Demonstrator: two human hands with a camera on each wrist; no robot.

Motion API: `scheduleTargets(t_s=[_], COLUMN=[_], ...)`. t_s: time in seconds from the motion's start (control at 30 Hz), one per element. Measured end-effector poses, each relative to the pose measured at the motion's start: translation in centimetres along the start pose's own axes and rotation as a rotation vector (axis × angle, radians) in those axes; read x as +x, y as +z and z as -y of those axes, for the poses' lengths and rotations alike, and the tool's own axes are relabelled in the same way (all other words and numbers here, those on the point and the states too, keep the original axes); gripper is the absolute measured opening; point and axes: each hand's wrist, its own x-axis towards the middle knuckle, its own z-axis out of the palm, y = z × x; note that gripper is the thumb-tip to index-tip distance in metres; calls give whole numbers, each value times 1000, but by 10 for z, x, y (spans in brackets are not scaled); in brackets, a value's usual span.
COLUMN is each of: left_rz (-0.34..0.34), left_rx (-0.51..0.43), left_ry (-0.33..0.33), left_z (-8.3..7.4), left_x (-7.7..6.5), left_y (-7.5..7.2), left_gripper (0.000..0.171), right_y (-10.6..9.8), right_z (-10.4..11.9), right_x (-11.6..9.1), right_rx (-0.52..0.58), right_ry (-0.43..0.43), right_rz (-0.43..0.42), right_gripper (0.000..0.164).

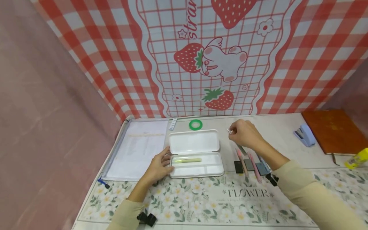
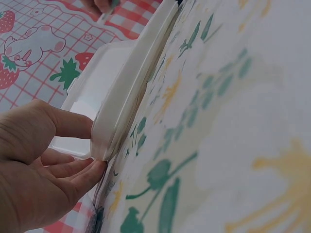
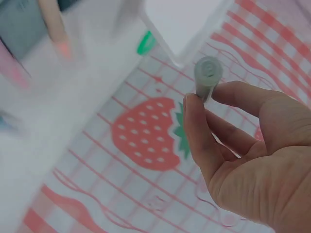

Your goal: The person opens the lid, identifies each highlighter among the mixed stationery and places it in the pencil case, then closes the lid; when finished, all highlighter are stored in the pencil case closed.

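Right wrist view; greenish cylinder (image 3: 208,76), pinched, jutting from right hand (image 3: 255,155)

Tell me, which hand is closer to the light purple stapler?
Right. The right hand hangs left of the stapler; the left hand, farther left, holds an open white rectangular case.

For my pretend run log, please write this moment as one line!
left grip: holds white case | right grip: pinches greenish pen-like item | white case: open, yellow-green pen inside
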Motion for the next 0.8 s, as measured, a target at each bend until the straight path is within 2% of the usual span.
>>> scheduleTargets(t_s=[0.13, 0.27, 0.33, 0.57, 0.8], left_rz=[13, 29, 29, 10, 17], left_rx=[5, 3, -1, 3, 8], left_ry=[-3, 0, 7, -3, 11], left_z=[-6, -17, -20, 1, 3], left_x=[-3, -9, -12, -3, 0], left_y=[-1, -2, -2, -2, -3], left_gripper=[88, 87, 86, 89, 89], right_y=[-14, -13, -8, 17, 49], right_z=[8, 16, 22, 61, 104], right_x=[5, 10, 13, 29, 43], right_rx=[-27, -30, -45, -83, -96], right_ry=[-48, -86, -118, -227, -292], right_rz=[-5, 13, 17, 70, 138], right_gripper=[24, 25, 24, 17, 16])
